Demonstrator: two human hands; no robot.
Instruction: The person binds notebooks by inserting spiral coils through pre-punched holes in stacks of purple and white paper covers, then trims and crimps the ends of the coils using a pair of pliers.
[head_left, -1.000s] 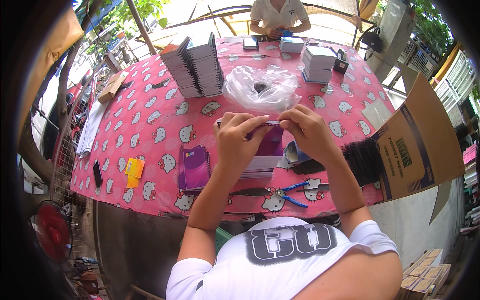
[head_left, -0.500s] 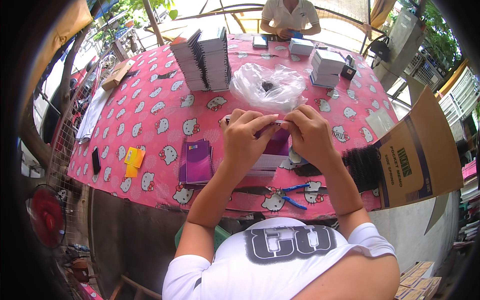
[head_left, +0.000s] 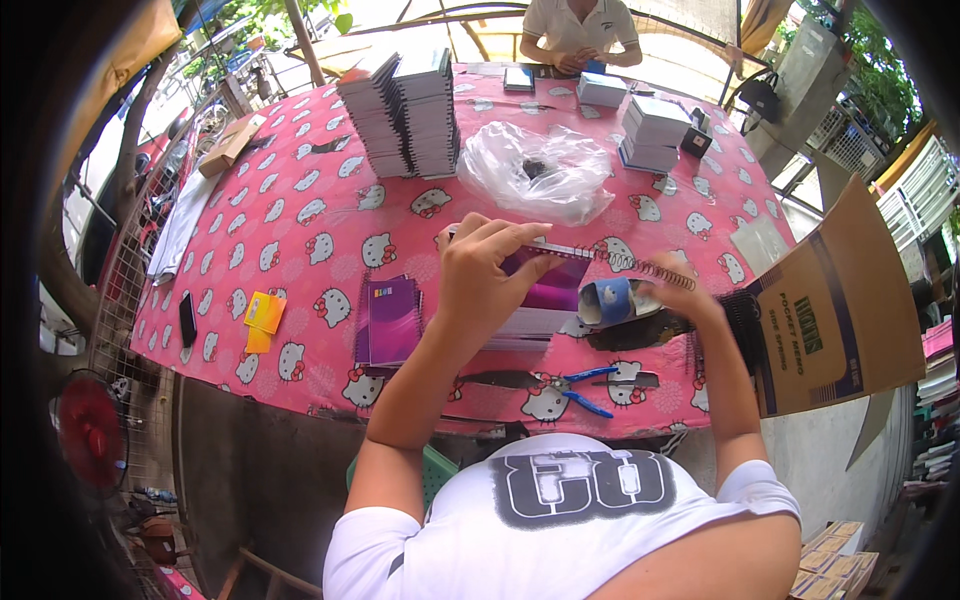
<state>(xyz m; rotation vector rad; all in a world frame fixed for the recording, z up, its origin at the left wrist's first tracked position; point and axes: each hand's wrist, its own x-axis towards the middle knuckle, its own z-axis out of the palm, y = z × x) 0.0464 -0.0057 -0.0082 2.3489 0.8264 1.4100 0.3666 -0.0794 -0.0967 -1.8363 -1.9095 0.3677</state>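
Note:
My left hand [head_left: 484, 262] is closed on the top edge of a purple-covered notebook [head_left: 555, 287], thumb in front and fingers behind. A dark spiral binding coil [head_left: 640, 264] runs out from the right end of that edge, mostly free of the pages. Near the coil's outer end is my right hand [head_left: 683, 292], its fingers smeared by motion; whether they touch the coil is unclear. Below the notebook lies a block of white pages [head_left: 520, 326]. A blue and white roll [head_left: 608, 302] sits between the notebook and my right hand.
Blue-handled pliers [head_left: 588, 384] lie near the front edge. Purple notebooks [head_left: 395, 320] and yellow cards [head_left: 262, 313] are at left. Beyond stand tall notebook stacks [head_left: 425, 115] and a plastic bag [head_left: 490, 175]. Black coils [head_left: 742, 325] spill by a cardboard box [head_left: 850, 290]. A person [head_left: 580, 35] sits opposite.
My right hand has left the notebook's top edge and moved right and down. The coil now shows stretching out to the right. My left hand has kept its hold.

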